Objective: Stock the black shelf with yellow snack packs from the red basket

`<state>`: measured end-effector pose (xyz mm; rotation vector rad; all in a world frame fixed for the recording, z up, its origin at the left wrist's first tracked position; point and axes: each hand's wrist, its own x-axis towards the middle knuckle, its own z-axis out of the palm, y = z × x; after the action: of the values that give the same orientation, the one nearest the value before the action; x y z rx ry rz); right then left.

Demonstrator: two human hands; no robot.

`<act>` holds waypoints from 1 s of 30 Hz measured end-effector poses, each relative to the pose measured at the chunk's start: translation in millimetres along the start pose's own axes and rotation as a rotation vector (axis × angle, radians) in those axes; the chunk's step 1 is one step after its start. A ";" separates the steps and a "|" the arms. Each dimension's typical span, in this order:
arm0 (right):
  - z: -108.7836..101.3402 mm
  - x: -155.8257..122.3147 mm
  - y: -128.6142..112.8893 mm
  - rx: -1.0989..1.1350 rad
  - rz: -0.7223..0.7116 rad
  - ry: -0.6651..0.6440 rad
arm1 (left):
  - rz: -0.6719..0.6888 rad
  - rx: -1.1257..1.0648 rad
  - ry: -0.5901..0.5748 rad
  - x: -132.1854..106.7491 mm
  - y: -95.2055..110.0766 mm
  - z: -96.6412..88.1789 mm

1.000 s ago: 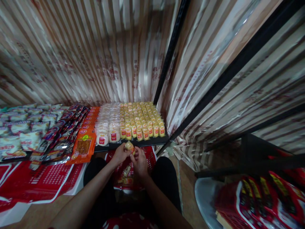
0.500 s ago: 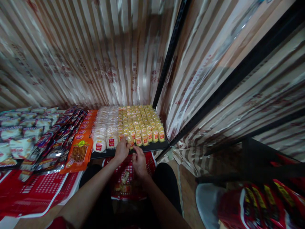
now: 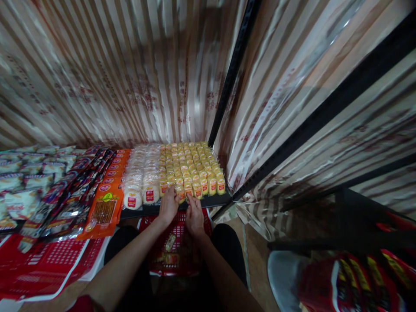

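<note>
I see a small yellow snack cake in clear wrapping with a red label, standing just ahead of and between the fingertips of my left hand and right hand, both narrowly bent, though I cannot tell whether either grips it.

Toward the right edge of the shelf, rolls are ranked front to back; leftward are set crackers, then stick packs, pouches and bags. Below the front edge a basket is placed, a second basket farther left.
</note>
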<state>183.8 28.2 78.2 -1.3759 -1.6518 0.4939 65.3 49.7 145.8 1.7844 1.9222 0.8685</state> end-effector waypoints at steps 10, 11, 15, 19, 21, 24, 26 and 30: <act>-1.1 -1.2 2.2 -0.004 -0.010 -0.022 | 0.171 0.094 -0.048 3.2 -10.7 5.3; -1.3 -1.3 2.1 -0.008 -0.010 -0.026 | 0.175 0.111 -0.059 3.6 -10.6 5.0; -1.3 -1.5 1.1 -0.019 -0.008 -0.040 | 0.124 0.162 -0.073 3.1 -9.9 5.7; -3.0 -1.9 -0.8 0.005 0.004 -0.040 | 0.091 0.176 -0.021 -0.2 -12.4 8.8; -5.0 -3.1 -2.3 0.040 -0.012 -0.035 | 0.090 0.162 0.007 -1.4 -14.4 8.8; -7.4 -8.0 -6.5 0.076 -0.048 -0.011 | 0.098 0.119 -0.001 -3.2 -16.9 5.5; -7.1 -14.7 -10.1 0.094 -0.057 0.022 | 0.092 0.090 -0.011 -8.1 -19.5 2.7; 1.4 -38.5 -10.5 0.095 0.006 -0.060 | 0.095 0.068 -0.057 -37.9 -35.8 4.4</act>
<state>175.7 -10.3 70.9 -1.3079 -1.6518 0.6146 46.0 13.1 113.9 1.9321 1.8652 0.7830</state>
